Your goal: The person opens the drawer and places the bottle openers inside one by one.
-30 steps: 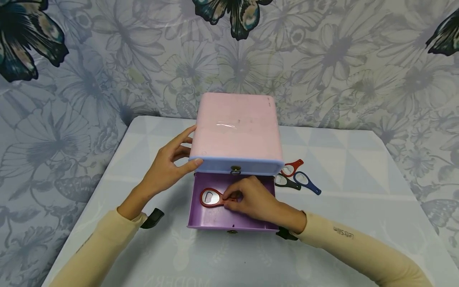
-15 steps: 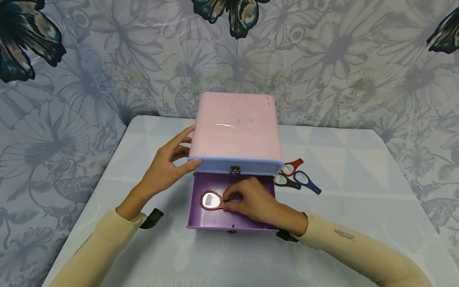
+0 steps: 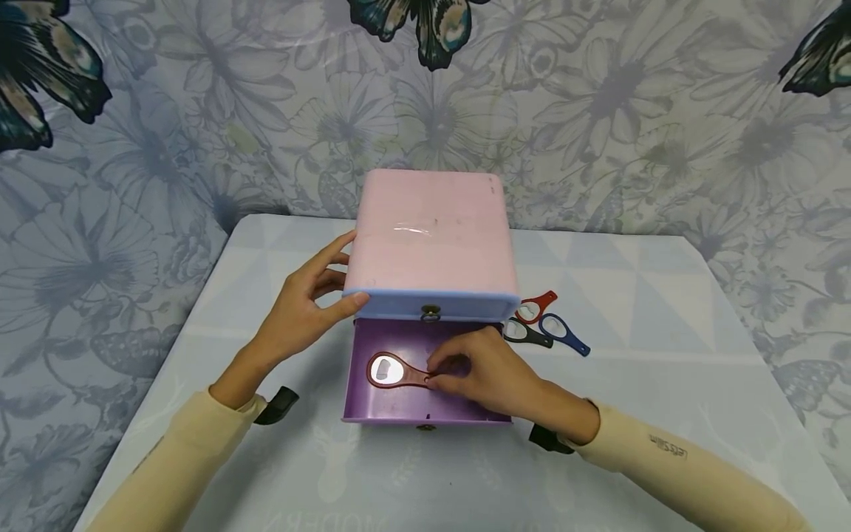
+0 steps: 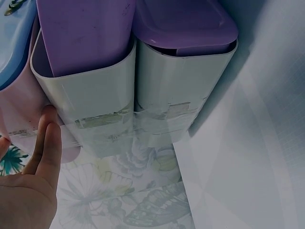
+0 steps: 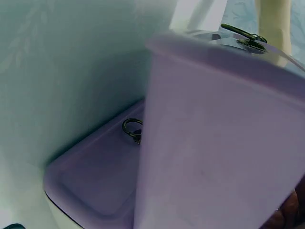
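Observation:
A small brown-red magnifying glass [image 3: 387,369] lies in the pulled-out purple drawer [image 3: 392,406], lens to the left. The thumb and index fingertip of my right hand [image 3: 488,369] pinch the end of its handle. My left hand [image 3: 302,310] rests against the left side of the pink-topped drawer box [image 3: 432,229], thumb at the blue front edge and fingers extended. In the left wrist view, straight fingers [image 4: 50,148] touch the pink casing. The drawer wall [image 5: 214,138] hides most of my right hand in the right wrist view.
Red [image 3: 537,307], blue [image 3: 564,334] and black [image 3: 528,332] magnifying glasses lie on the table [image 3: 631,414] right of the box. Below the open drawer, another purple drawer [image 5: 95,176] sits in its casing. A patterned wall covering [image 3: 598,133] stands behind.
My right hand has slid right toward the handle's end, showing more of the brown-red magnifying glass. My left hand has stayed at the box's side. The whole head view has shifted slightly.

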